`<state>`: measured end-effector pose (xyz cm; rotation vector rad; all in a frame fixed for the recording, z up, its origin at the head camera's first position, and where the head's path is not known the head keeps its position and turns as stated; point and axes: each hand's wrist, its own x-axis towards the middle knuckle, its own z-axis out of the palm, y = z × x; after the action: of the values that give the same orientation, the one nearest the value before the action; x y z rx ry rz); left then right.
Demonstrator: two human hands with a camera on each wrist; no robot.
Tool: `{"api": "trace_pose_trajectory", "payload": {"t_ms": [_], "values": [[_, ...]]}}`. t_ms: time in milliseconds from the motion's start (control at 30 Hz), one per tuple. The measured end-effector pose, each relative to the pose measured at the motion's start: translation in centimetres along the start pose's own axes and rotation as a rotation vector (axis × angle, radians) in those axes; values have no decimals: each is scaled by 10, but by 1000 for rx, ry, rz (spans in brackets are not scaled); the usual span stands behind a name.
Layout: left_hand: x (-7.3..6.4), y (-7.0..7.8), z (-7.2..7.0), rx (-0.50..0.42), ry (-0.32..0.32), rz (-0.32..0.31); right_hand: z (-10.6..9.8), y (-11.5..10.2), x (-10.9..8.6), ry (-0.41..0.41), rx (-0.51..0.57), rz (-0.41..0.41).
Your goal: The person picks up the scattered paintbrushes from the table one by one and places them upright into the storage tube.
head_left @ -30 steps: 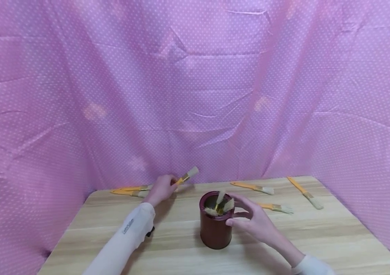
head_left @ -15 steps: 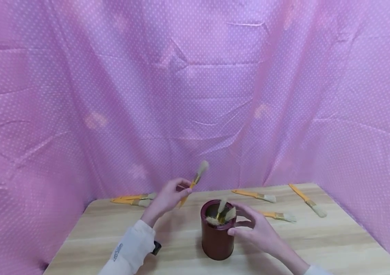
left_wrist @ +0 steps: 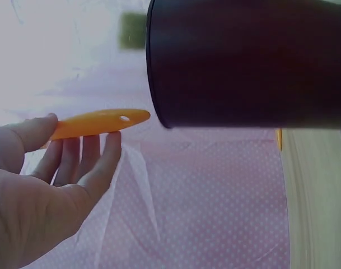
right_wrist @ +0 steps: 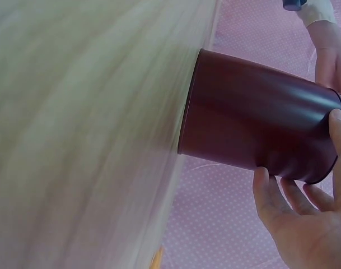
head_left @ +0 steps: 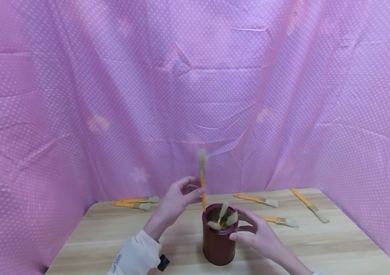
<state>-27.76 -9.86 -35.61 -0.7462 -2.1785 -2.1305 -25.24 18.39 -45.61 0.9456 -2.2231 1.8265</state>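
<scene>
Left hand (head_left: 178, 198) has swung its brush (head_left: 202, 179) up from a slant to near upright since half a second ago, handle tip now just above the brown cup (head_left: 218, 240). Far left on the bench (head_left: 112, 233), two brushes (head_left: 136, 203) lie together near the pink dotted curtain (head_left: 112, 95). Left hand pinches the orange handle between thumb and fingertips, other fingers loosely extended; bristles point up, blurred. Cup stands upright at bench centre, near the front edge, several brushes (head_left: 223, 219) already in it, bristles up. Right hand (head_left: 260, 236) rests against the cup's right side, fingers and thumb curled round the wall near the rim. Right of the cup, three more brushes (head_left: 277, 206) lie flat and well apart on the bench.
</scene>
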Motion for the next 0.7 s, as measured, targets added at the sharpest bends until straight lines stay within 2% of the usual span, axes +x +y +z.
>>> {"api": "trace_pose_trajectory", "payload": {"t_ms": [100, 267, 567, 700], "values": [[-3, -1, 7, 0, -10, 18, 0, 1, -1, 4, -3, 1], [-4, -6, 14, 68, -45, 55, 0, 1, 0, 3, -6, -7], [-5, -13, 18, 226, -95, 18, 1, 2, 3, -6, -3, -20], [-6, -15, 19, 267, -101, 7, 1, 1, 3, -2, -5, -12]]}}
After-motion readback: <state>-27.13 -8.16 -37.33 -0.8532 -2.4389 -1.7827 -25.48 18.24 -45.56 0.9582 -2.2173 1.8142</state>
